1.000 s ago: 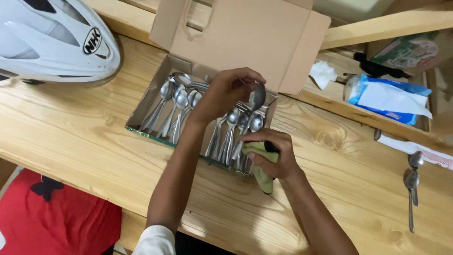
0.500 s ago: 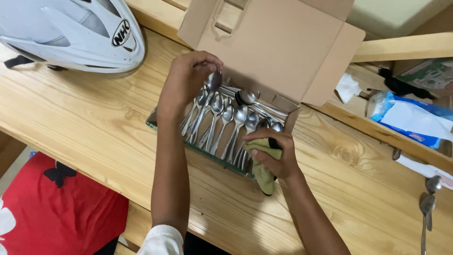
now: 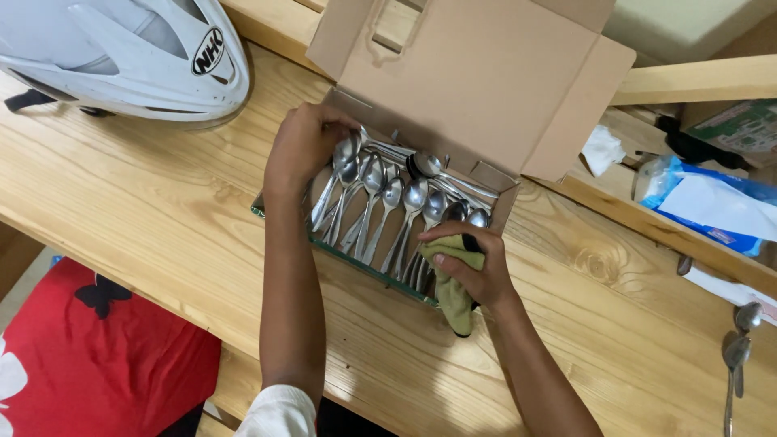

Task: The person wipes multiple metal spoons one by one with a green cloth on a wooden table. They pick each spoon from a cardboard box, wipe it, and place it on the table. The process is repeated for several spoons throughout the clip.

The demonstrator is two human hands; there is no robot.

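Glossy white plastic, the rounded helmet (image 3: 121, 57) sat at the far left of the pale, grainy pine table (image 3: 146, 202). Right of it, the left hand (image 3: 303, 146) reached into the shallow brown cardboard box (image 3: 477, 73), fingers curled around the bowl of a polished steel spoon (image 3: 346, 151) at the left end of the row; judging by this, the spoon was being laid among the others. The remaining shiny steel spoons (image 3: 405, 202) lay side by side, bowls toward the raised lid. At the box's near right corner, the right hand (image 3: 473, 271) was closed on a soft, crumpled olive-green cloth (image 3: 453, 295). The next move would call for a light release so the row stays neat. Farther right lay a blue plastic tissue pack (image 3: 704, 202) and two loose steel spoons (image 3: 736, 348).
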